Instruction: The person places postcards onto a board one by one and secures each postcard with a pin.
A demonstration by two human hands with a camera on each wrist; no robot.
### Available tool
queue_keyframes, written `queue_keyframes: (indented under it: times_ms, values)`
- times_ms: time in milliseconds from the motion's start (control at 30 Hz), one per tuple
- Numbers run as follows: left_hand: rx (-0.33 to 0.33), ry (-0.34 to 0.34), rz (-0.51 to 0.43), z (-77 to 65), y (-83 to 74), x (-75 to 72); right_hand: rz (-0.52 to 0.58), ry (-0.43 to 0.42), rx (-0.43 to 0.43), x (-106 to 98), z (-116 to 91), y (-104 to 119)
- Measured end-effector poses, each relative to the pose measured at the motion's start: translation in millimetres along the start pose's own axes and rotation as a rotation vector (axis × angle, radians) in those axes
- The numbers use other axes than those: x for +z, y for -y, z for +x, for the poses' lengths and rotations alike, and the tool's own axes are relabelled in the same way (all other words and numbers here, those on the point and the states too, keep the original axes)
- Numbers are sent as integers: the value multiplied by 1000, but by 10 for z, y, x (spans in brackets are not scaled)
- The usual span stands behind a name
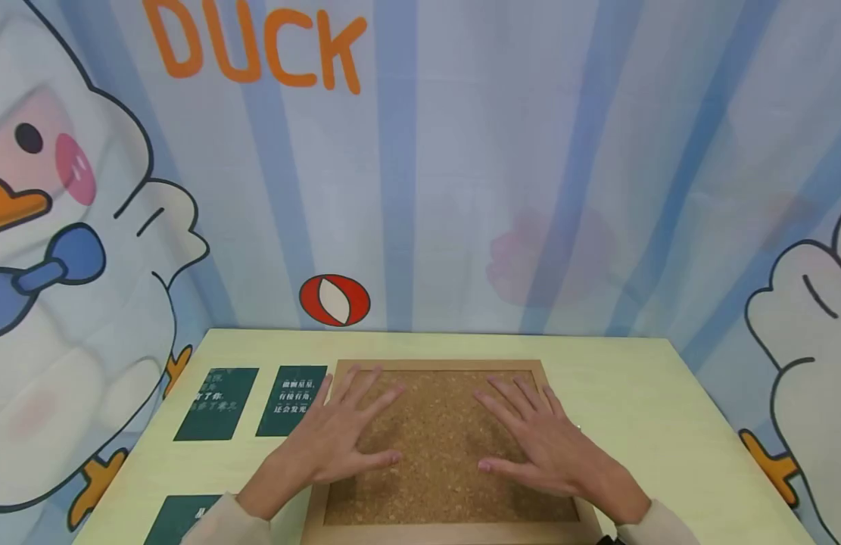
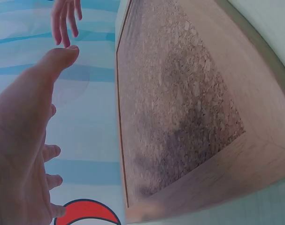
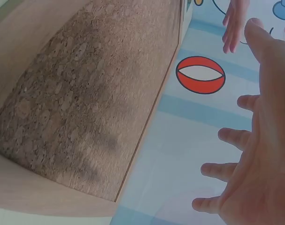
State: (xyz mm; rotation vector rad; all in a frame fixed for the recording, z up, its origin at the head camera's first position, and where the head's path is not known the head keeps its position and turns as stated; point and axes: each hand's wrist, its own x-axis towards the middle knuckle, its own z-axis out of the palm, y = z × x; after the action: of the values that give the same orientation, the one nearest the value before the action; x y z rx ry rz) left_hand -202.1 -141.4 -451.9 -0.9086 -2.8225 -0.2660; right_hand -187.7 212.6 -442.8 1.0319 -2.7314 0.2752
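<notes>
A cork board [image 1: 437, 439] in a pale wooden frame lies flat on the table. Over its left side my left hand [image 1: 341, 435] hovers, palm down, fingers spread and holding nothing. My right hand [image 1: 539, 439] is held the same way above the board's right side. Both wrist views show a gap between the palms and the cork [image 2: 165, 93]; soft shadows fall on it. In the right wrist view the spread fingers of the right hand [image 3: 259, 154] stand apart from the board.
Dark green cards with white writing lie on the pale yellow table [image 1: 665, 439] left of the board: one card [image 1: 292, 401] beside it, another card [image 1: 217, 403] farther left, and a third card [image 1: 182, 518] near the front. A striped duck-print curtain [image 1: 454, 166] hangs behind.
</notes>
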Motion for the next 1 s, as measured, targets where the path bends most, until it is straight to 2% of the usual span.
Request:
queue_keyframes:
  times_ms: [300, 533, 667, 867, 1000]
  values:
    - [-61, -24, -12, -110, 113, -63, 63, -9, 53, -42, -37, -75]
    - [-171, 9, -3, -244, 237, -85, 88, -83, 73, 12, -123, -159]
    - [-252, 18, 7, -345, 338, -83, 122, -79, 155, 24, -214, -221]
    - [-400, 24, 19, -576, 514, -84, 181, -53, 303, 36, -335, -299]
    - [-465, 49, 24, -730, 639, -64, 255, -69, 382, 58, -408, -330]
